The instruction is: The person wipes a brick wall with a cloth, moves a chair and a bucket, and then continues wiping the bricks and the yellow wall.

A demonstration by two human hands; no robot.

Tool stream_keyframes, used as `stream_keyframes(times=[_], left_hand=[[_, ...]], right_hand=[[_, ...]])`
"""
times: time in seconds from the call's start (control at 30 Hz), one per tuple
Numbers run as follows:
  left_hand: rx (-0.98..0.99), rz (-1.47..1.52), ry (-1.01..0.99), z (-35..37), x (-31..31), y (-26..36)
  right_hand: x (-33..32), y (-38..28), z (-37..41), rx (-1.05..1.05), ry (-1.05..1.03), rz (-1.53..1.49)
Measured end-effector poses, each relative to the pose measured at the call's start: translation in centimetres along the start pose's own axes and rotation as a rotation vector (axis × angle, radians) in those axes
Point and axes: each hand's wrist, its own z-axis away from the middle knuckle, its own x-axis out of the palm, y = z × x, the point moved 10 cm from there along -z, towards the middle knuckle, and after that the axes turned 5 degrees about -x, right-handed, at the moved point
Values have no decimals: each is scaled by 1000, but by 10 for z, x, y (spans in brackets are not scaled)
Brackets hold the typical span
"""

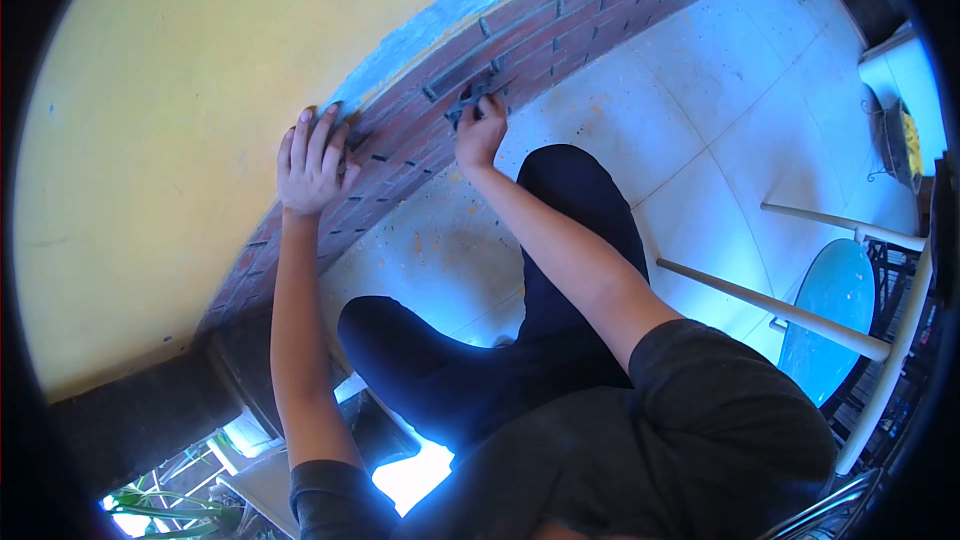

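My right hand (482, 132) is closed on a crumpled dark cloth (467, 103), which touches the brick-patterned lower band (610, 5) of the wall. Fingers spread, my left hand (317, 162) lies against the yellow wall (170, 130) near the band's upper edge. A pale blue-grey patch (425, 28) runs along the wall just above the bricks, beyond my left fingertips. Something dark shows by my left thumb, but I cannot make out what it is.
Speckled pale floor tiles (690, 90) meet the foot of the wall. To the right stand a pale metal frame (790, 312) and a round light-blue surface (828, 320). A dark basin (898, 140) sits farther back. Green leaves (185, 510) show at the lower left.
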Motion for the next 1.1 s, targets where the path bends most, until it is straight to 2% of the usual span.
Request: stream_keyframes(times=[0.1, 0.13, 0.23, 0.27, 0.37, 0.47, 0.57, 0.67, 0.87, 0.97, 1.0, 1.1], left_hand=[[-5, -7, 0, 0, 2, 0], [-5, -3, 4, 0, 2, 0], [6, 3, 10, -2, 1, -1], [9, -2, 13, -2, 0, 0], [4, 6, 19, -1, -1, 1], [-4, 23, 18, -2, -1, 0], [-3, 8, 13, -2, 0, 0], [-1, -15, 9, 0, -1, 2], [3, -15, 13, 1, -1, 2], [0, -20, 26, -1, 0, 2], [2, -27, 23, -1, 0, 2], [6, -12, 16, -1, -1, 2]], right_hand=[[16, -9, 26, -1, -141, -92], [16, -3, 25, 29, -78, -129], [27, 37, 19, 318, 6, -365], [5, 32, 2, 258, 60, -160], [-13, 51, -36, 335, 194, -333], [-8, 55, -27, 317, 193, -254], [5, 27, 0, 186, 26, -111], [19, 17, 18, 152, -51, -165], [-19, 29, -53, 249, 173, -255], [-3, 28, -27, 210, 117, -235], [-1, 2, -13, 126, 15, -111], [32, -8, 30, 157, -232, -239]])
